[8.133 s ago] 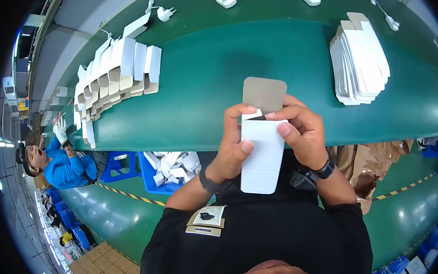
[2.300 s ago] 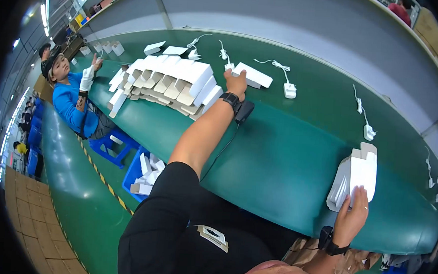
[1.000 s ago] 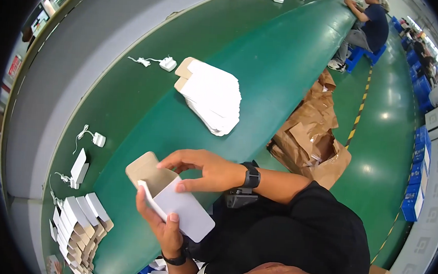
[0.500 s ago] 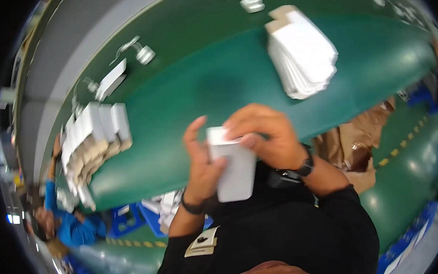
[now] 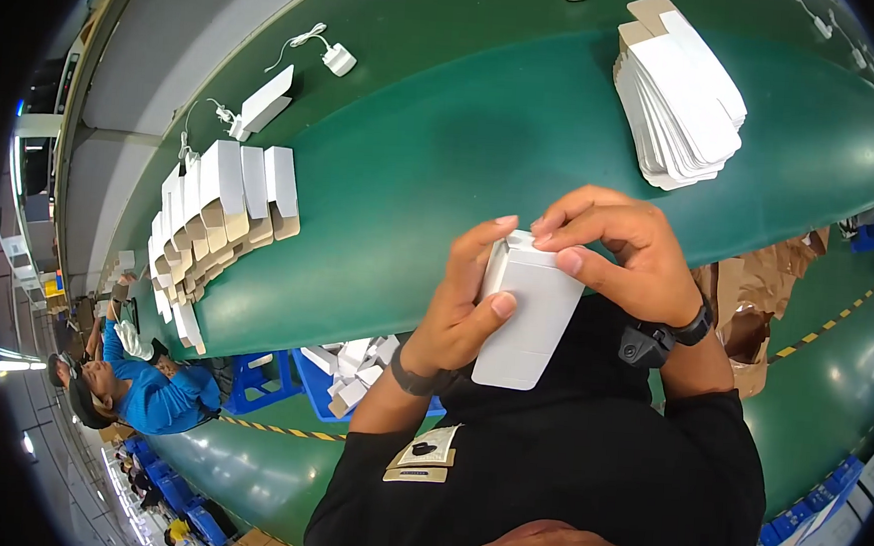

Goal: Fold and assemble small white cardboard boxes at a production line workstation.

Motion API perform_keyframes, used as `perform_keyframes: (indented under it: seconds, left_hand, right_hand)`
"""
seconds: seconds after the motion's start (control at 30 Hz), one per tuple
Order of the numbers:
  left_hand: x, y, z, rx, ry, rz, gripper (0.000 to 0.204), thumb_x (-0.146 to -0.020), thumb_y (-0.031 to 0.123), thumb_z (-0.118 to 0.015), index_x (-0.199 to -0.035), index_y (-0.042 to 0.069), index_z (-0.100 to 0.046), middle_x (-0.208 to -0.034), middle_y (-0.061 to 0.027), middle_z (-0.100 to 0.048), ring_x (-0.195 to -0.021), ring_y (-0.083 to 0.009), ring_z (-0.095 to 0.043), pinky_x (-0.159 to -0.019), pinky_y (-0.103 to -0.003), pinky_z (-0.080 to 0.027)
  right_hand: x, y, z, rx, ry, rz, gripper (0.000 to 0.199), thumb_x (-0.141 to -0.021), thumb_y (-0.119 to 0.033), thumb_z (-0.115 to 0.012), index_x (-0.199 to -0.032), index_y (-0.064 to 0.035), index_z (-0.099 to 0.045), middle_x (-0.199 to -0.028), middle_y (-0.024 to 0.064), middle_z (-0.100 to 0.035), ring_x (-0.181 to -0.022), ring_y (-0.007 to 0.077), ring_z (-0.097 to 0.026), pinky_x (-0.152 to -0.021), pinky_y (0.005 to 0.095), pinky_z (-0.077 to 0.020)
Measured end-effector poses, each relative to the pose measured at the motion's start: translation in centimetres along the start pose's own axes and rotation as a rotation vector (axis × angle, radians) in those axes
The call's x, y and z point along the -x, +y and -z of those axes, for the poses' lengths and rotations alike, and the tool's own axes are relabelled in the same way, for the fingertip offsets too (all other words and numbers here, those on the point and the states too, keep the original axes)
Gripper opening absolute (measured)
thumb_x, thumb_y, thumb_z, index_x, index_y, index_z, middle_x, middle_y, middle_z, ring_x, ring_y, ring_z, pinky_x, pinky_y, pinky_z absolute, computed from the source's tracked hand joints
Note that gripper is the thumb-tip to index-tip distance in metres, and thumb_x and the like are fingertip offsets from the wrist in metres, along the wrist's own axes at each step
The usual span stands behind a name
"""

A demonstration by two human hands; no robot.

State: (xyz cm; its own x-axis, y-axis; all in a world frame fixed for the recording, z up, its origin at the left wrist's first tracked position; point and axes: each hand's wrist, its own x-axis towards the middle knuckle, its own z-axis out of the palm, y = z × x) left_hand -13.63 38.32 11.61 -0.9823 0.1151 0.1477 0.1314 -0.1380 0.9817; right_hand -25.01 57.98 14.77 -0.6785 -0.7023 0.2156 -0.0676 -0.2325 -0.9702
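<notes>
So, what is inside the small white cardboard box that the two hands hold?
Nothing inside the small white cardboard box shows. The right hand presses its top flap shut, the left hand grips its side, and its walls hide any contents.

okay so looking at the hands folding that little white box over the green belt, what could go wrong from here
1. The right hand presses the end flap of the white box with its fingertips; pressed off line, the thin card could crease instead of tucking in.
2. The left hand grips the box only by its sides, out past the edge of the green belt, so a slip would likely drop it toward the lap or floor.
</notes>
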Motion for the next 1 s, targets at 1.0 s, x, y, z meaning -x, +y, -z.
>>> perform_keyframes:
  seconds: [1.0]
  left_hand:
    - [-25.0,-5.0,25.3,0.097,0.702,0.235,0.051,-0.092,0.014,-0.064,-0.136,0.008,-0.039,-0.116,-0.0116,-0.057,-0.097,-0.0196,-0.059,-0.081,-0.033,-0.053]
  right_hand:
    - [2.1,-2.2,8.9,1.284,0.530,0.081,0.035,-0.087,-0.008,-0.065,-0.121,0.0007,-0.063,-0.128,0.0203,-0.061,-0.126,0.0387,-0.052,-0.104,0.0440,-0.0432]
